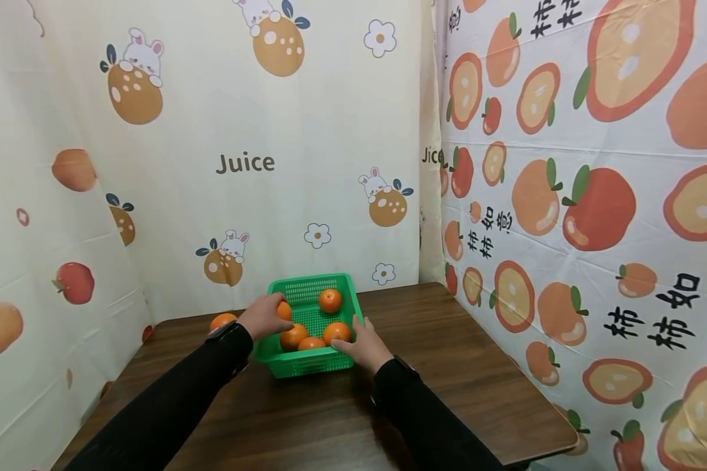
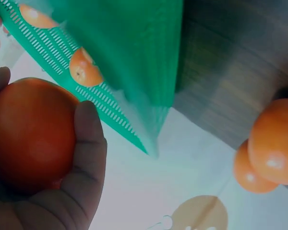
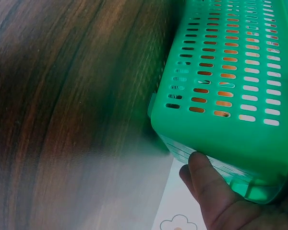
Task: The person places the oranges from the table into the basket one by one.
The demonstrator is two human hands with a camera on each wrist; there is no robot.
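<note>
My left hand (image 1: 264,318) grips an orange (image 2: 33,134) over the left side of a green plastic basket (image 1: 306,371), thumb and fingers around the fruit. Several more oranges (image 1: 337,332) lie inside the basket, mostly toward its near side, with one orange (image 1: 330,300) near the far right. At the basket's right side, my right hand (image 1: 366,347) holds the rim, its thumb over the near edge and its fingers along the outer wall. The right wrist view shows fingertips (image 3: 199,160) against the slotted basket's outside; the rest of that hand is partly cut off.
Left of the basket, partly behind my left wrist, is an orange (image 1: 222,320); the left wrist view shows two oranges (image 2: 274,141) there. The basket stands on a dark wooden table (image 1: 448,366). Fruit-printed curtains (image 1: 330,131) hang behind and on both sides.
</note>
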